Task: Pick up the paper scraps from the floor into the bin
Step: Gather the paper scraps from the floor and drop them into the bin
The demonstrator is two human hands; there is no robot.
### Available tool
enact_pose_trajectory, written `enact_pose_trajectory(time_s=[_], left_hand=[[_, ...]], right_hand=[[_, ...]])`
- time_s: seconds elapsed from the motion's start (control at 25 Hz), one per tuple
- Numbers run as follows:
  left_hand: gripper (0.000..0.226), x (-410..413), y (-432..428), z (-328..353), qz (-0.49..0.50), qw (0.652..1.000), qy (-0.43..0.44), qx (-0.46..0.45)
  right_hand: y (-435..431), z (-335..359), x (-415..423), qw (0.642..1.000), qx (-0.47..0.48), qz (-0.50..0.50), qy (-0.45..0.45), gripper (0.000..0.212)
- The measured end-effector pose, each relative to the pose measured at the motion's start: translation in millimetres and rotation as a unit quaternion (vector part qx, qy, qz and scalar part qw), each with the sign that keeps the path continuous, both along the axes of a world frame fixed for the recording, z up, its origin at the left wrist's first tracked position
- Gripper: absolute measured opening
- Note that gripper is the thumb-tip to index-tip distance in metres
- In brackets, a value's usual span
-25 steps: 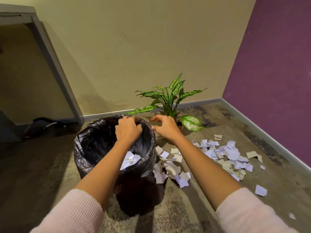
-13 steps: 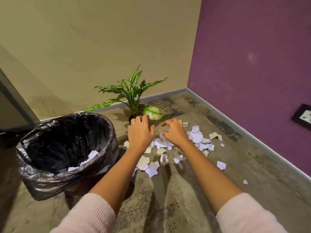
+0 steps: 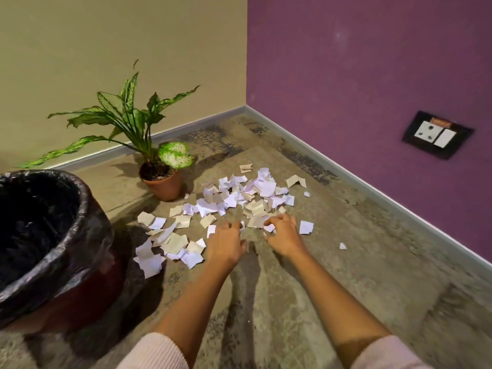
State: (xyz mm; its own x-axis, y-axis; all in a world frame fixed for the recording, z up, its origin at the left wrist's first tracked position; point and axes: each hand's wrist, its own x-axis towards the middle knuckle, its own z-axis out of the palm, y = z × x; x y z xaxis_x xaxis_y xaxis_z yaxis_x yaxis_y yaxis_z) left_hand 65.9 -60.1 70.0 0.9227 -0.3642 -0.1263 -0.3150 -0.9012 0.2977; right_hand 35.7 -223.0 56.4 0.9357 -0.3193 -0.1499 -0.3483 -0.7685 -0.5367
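Observation:
Several white and cream paper scraps (image 3: 239, 198) lie spread on the mottled floor near the room's corner, with a second patch (image 3: 170, 243) closer to the bin. The bin (image 3: 87, 209), dark red with a black liner, stands at the left edge; its inside looks dark. Both hands rest on the floor at the near edge of the pile. My left hand (image 3: 226, 243) has its fingers curled down, with a small white scrap at the fingertips. My right hand (image 3: 285, 235) is curled around a white scrap, beside a loose piece (image 3: 305, 227).
A potted plant (image 3: 163, 183) in a terracotta pot stands just behind the scraps, between the bin and the pile. The purple wall with a wall socket (image 3: 436, 134) runs along the right. A beige wall closes the back. One stray scrap (image 3: 343, 246) lies further right.
Both hands left the bin's rim, swung right and dropped onto the scrap pile. The view turned right, so the bin now sits at the left edge.

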Motion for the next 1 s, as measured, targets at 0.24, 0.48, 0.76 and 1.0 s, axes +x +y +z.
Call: enact_pose_trajectory(time_s=[0.24, 0.48, 0.76, 1.0], left_hand=[[0.037, 5.1, -32.3, -34.7, -0.034, 0.999, 0.036, -0.008], [0.028, 10.6, -66.0, -60.6, -0.034, 0.997, 0.048, -0.057], [0.044, 11.3, -91.4, -86.5, -0.065, 0.996, 0.059, -0.009], [0.036, 15.7, -93.2, -93.2, -0.089, 0.995, 0.036, 0.007]], right_hand=[[-57.4, -44.5, -14.4, 0.988, -0.048, -0.139, 0.043, 0.029], [-125.1, -81.3, -39.6, 0.938, -0.172, -0.285, 0.093, 0.036], [-137.4, -102.8, -32.8, 0.934, -0.164, -0.312, 0.056, 0.035], [-128.8, -95.0, -7.7, 0.963, 0.016, -0.252, -0.093, 0.023]])
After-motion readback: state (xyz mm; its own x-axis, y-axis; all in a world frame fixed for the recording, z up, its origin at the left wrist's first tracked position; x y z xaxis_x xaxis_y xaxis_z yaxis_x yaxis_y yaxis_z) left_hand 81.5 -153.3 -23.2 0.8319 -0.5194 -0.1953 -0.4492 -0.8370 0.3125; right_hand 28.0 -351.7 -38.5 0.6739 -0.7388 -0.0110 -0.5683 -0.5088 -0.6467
